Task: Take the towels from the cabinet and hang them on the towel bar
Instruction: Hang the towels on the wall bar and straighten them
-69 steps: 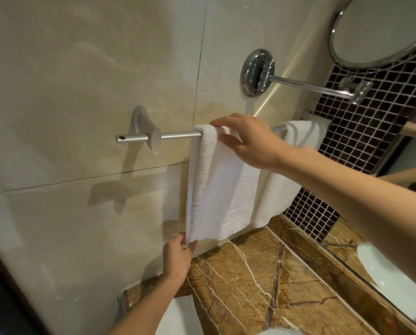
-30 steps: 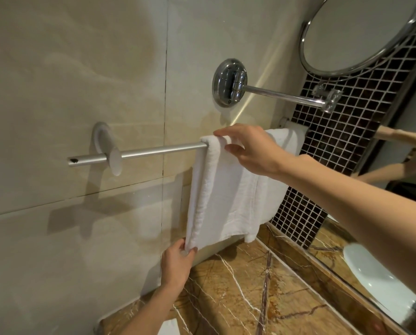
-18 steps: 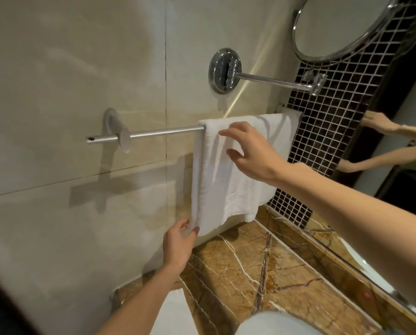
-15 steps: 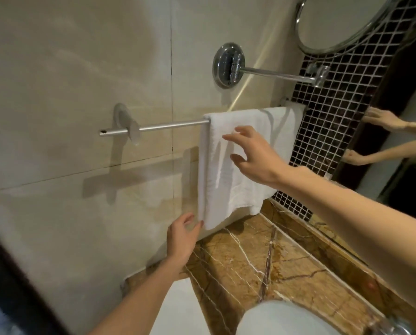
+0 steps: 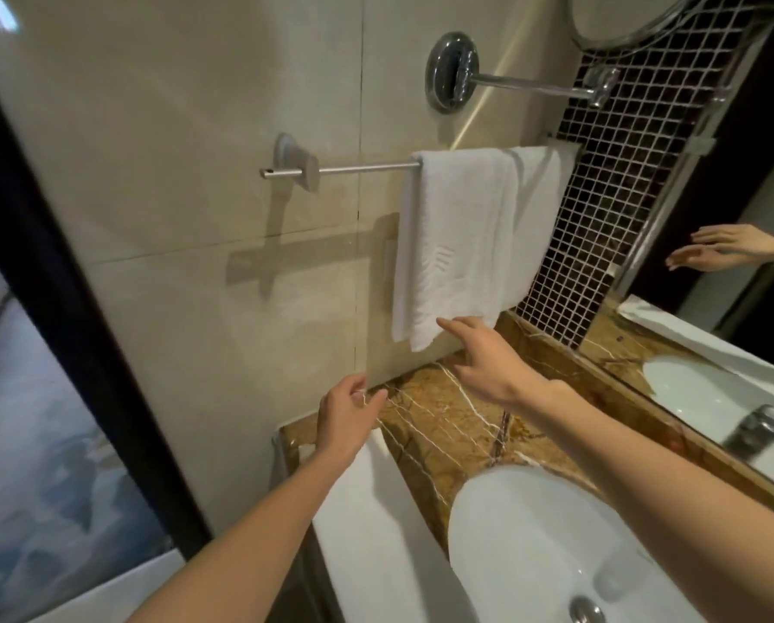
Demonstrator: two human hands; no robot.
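On the beige tiled wall (image 5: 164, 128) above a brown veined marble counter (image 5: 448, 424), a metal towel bar (image 5: 358, 168) runs horizontally from a bracket at its left end, and two white towels hang folded over its right portion. The near towel (image 5: 452, 245) drapes in front, its lower edge ending just above the counter; the far towel (image 5: 540, 209) hangs behind and to the right of it, partly covered by the near one and reaching toward the dark mosaic tile panel (image 5: 600, 209). The bar's left stretch, between the bracket and the near towel, is bare. The right hand (image 5: 484, 361) reaches forward over the counter with fingers spread and extended, its index fingertip at or just short of the bottom edge of the near towel; whether it touches cannot be told, and it grips nothing. The left hand (image 5: 347, 413) hovers lower and to the left, over the counter's left end, fingers loosely curled and empty, apart from both the towel and the right hand. A chrome wall mount with a horizontal arm (image 5: 452, 69) sits above the towels and carries a round mirror (image 5: 618, 15), of which only the lower rim shows. In the foreground lies a white basin (image 5: 533, 546) with its drain near the bottom edge. A large wall mirror (image 5: 735, 281) at right reflects both hands, a second basin and a faucet. A dark door frame (image 5: 61, 308) runs diagonally at left.
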